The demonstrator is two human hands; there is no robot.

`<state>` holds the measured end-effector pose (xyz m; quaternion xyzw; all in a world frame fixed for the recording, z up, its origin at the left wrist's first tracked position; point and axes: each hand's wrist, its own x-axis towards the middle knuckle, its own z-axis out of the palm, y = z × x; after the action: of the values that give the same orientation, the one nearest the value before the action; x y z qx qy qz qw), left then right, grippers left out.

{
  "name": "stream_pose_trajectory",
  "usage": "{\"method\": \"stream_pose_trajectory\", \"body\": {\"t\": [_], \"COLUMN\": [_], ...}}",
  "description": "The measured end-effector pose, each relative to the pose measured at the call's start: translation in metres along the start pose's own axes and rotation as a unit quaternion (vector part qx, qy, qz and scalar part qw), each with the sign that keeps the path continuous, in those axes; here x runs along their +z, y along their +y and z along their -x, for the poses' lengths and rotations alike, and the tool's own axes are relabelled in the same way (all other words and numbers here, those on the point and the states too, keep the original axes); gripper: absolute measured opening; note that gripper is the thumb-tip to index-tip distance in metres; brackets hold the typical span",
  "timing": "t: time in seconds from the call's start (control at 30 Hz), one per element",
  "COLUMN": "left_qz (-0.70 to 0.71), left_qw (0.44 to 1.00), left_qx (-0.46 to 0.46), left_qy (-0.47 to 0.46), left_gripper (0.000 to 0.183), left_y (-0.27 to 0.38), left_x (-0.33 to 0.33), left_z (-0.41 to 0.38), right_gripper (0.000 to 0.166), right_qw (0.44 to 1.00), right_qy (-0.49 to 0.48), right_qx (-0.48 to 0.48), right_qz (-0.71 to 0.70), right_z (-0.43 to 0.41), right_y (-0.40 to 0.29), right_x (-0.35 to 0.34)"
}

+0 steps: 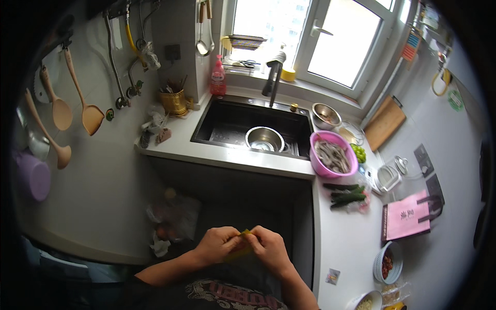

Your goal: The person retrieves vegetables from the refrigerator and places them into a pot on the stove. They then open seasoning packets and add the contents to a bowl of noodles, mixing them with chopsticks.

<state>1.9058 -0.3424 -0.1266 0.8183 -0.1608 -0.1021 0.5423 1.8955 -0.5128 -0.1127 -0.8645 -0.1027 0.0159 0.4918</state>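
My left hand (pixel 220 242) and my right hand (pixel 268 245) meet in front of my body, below the counter's edge. Between them they pinch a thin yellow item (pixel 246 232), perhaps a packet or sheet. Its upper corner pokes out between my fingertips, and more yellow shows below my left thumb. The fingers hide most of it, so I cannot tell what it is. Beyond my hands, a steel bowl (pixel 265 139) sits in the black sink (pixel 228 116) under a dark faucet (pixel 273 79).
On the right counter (pixel 335 232) stand a pink basin (pixel 316 164) of what looks like shrimp or squid, cucumbers (pixel 347 197), a pink bag (pixel 405 217) and a blue basket (pixel 378 263). Plastic bags (pixel 186 217) lie low at left. Wooden utensils (pixel 73 77) hang on the left wall.
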Motion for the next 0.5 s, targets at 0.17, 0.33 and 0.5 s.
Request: {"method": "stream_pose_trajectory", "body": {"t": [0.17, 0.33, 0.5], "left_qz": [-0.011, 0.086, 0.12], "left_qw": [0.993, 0.96, 0.911], "left_qx": [-0.081, -0.142, -0.183], "left_qy": [0.091, 0.225, 0.349], "left_gripper": [0.016, 0.017, 0.019], "left_y": [-0.041, -0.074, -0.104], "left_x": [-0.087, -0.132, -0.152], "left_z": [-0.025, -0.045, -0.071], "right_gripper": [0.023, 0.027, 0.031], "right_qw": [0.987, 0.968, 0.923], "right_qy": [-0.15, -0.152, -0.101], "right_qx": [-0.043, -0.104, -0.088], "right_qz": [-0.027, 0.173, 0.36], "right_z": [-0.128, -0.29, -0.479], "right_y": [-0.01, 0.002, 0.018], "right_x": [0.041, 0.034, 0.029]}}
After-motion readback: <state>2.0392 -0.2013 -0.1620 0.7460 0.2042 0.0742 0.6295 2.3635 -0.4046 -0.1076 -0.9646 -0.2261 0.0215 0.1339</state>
